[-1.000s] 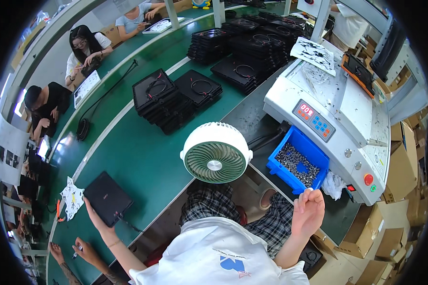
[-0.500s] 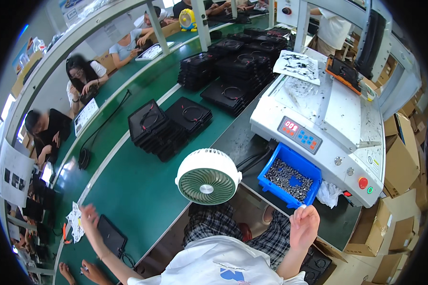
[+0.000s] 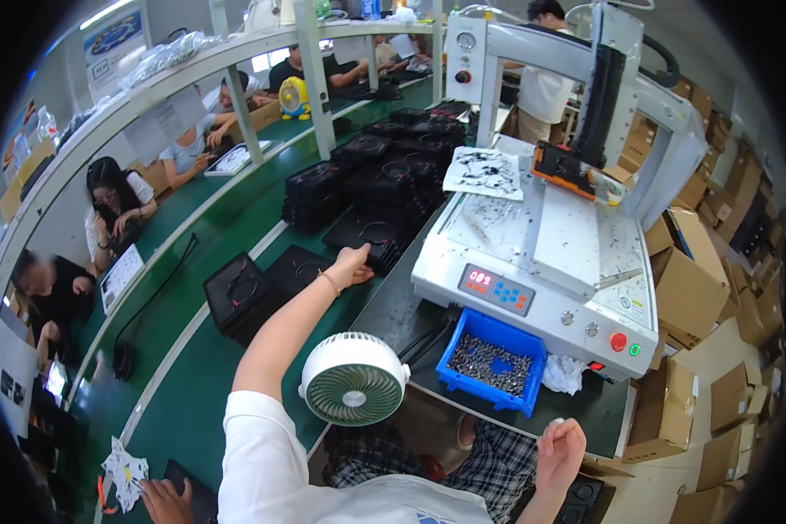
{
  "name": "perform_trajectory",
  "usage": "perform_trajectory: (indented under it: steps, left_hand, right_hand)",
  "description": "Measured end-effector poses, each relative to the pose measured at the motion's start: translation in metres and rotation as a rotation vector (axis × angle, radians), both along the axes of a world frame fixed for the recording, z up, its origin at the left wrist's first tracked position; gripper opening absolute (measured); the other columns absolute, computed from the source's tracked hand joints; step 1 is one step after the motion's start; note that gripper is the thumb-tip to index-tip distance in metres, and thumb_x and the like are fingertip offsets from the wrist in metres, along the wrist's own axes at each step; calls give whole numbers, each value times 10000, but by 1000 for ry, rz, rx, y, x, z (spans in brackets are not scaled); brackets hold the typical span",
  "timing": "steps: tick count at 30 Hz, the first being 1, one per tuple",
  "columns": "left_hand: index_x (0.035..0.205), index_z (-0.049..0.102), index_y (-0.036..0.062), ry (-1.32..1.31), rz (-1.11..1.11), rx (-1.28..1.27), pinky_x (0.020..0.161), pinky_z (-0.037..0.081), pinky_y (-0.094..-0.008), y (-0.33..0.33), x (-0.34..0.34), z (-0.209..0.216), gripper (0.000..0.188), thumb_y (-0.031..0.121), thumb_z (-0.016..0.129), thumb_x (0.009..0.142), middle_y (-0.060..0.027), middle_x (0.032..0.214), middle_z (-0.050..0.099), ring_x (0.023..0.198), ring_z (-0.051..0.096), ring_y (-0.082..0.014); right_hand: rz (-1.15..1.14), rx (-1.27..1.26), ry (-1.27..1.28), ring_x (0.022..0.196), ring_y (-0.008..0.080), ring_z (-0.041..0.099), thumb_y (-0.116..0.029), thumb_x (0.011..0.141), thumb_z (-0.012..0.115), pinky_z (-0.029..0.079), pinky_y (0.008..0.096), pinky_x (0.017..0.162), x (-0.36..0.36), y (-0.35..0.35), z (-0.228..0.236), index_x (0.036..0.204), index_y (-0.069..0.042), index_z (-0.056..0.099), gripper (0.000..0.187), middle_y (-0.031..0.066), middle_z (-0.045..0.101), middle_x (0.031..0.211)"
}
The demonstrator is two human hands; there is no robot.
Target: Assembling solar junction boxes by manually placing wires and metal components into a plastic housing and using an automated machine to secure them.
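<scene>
My left hand is stretched out over the green bench, its fingers closed at the near corner of a stack of black flat panels with thin coiled cables. Two shorter black stacks stand to the left of that hand. Beneath my left arm is a round white fan. My right hand is raised at the bench's near edge, fingers curled together; a small white bit shows at a fingertip, and what they hold cannot be made out. Ahead of it sits a blue bin of small metal parts.
A white bench machine with a lit control panel and an overhead frame fills the right. Crumpled white plastic lies beside the bin. Cardboard boxes crowd the right floor. Another person's hand is at lower left; people sit across the bench.
My left hand has swung from the lower left up to the black stack. My right hand stays raised near the blue bin. The whole view has shifted with my head.
</scene>
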State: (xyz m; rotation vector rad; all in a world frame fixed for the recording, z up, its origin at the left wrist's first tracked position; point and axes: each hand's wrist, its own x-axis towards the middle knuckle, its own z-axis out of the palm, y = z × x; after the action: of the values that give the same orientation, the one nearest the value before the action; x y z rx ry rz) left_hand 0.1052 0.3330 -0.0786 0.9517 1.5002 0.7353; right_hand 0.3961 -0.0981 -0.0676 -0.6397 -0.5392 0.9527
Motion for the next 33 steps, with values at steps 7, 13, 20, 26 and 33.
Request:
perform_trajectory:
  steps: [7, 13, 20, 26, 33]
  left_hand:
    - [781, 505, 4, -55, 108, -24, 366, 356, -247, 29, -1, -16, 138, 100, 445, 859, -76, 592, 533, 457, 522, -149]
    - [939, 576, -102, -645, 127, 324, 831, 576, -397, 2, -17, 13, 246, 117, 465, 924, -197, 942, 632, 883, 651, -300]
    - [1013, 568, -55, -985, 26, 358, 980, 482, -369, -111, -56, 87, 179, 61, 535, 881, -197, 1106, 622, 1088, 589, -317]
    - [1104, 608, 69, -876, 55, 378, 914, 492, -368, -206, -35, 127, 209, 109, 586, 900, -53, 1108, 654, 996, 642, -175]
    - [1251, 515, -19, -743, -45, 501, 870, 525, -295, -247, 17, 135, 426, -8, 531, 826, -102, 1113, 629, 971, 635, -179]
  right_hand:
    - [-69, -15, -51, 553, 107, 449, -216, 922, 618, 334, 228, 524, 5, -12, 3, 806, 6, 531, 265, 111, 578, 775]
    - [-45, -175, -332, 623, 94, 514, -59, 929, 567, 393, 210, 554, 9, 3, 12, 878, 29, 612, 112, 117, 644, 878]
    - [-188, -289, -1167, 664, 95, 569, -26, 893, 630, 461, 231, 596, 33, 52, 33, 997, 10, 674, 119, 65, 652, 857]
    - [-158, -236, -1771, 661, 219, 632, -120, 821, 685, 514, 306, 608, 32, 112, 26, 913, -62, 691, 109, 64, 631, 821]
    - [-112, -321, -2111, 690, 255, 650, -212, 786, 691, 532, 367, 618, 24, 140, 10, 827, -99, 716, 123, 47, 641, 789]
